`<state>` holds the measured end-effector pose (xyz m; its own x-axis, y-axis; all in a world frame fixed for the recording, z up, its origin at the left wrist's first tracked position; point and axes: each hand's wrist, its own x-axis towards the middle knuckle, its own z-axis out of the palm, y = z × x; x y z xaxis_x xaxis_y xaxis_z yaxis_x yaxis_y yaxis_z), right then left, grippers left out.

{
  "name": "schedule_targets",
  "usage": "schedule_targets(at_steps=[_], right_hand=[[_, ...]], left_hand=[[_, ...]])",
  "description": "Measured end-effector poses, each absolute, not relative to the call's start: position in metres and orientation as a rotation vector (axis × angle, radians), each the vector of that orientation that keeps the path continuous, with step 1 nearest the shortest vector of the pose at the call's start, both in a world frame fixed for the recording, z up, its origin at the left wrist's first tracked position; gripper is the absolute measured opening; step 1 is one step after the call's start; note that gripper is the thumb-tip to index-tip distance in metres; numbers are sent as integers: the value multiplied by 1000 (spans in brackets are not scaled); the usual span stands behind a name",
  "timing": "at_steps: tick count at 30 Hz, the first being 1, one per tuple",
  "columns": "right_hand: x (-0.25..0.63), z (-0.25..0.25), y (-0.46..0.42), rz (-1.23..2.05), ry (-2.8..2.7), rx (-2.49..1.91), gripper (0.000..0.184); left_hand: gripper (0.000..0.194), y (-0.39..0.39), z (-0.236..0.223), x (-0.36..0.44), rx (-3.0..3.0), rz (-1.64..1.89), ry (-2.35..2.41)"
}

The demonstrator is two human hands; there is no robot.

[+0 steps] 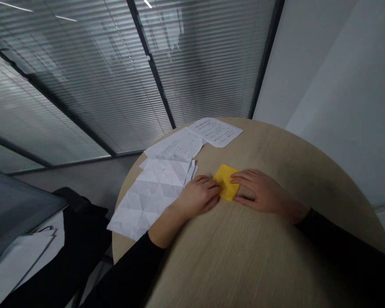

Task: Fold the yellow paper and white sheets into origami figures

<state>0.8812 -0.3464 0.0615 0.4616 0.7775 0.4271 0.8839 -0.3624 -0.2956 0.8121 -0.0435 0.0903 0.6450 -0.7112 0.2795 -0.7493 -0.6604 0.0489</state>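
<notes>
A small yellow piece of paper (pixel 226 182), squarish and apparently folded, lies on the wooden table between my hands. My left hand (pixel 200 194) is closed at its left edge, fingers curled, the tips partly hidden. From the other side my right hand (pixel 259 190) grips the paper's right edge, with fingers on top and the thumb lower at the near corner. Just left of my left hand, a white sheet creased into triangles (pixel 147 196) is spread out, partly under my left forearm.
Printed sheets (pixel 216 131) and more white papers (pixel 176 145) overlap at the far edge of the round table (pixel 237 256). Beyond it stand a glass partition with blinds (pixel 211 64) and a pale wall (pixel 346 85). At lower left, papers (pixel 22 261) lie beside something black.
</notes>
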Motion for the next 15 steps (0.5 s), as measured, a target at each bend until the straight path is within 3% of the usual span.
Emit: schedule_targets(at_steps=[3,7,15], right_hand=[[883,62,-347,-300,-1403,-2213,42],[885,61,-347,-301,-1336,-2150,13],[871,49,-336,189,-600,-1812,26]], left_hand=[[23,-42,89,812,2714,446,-1186],[25,-43,91,809,2562,612,-1074],[24,-56,86,806,2211,714,-436]])
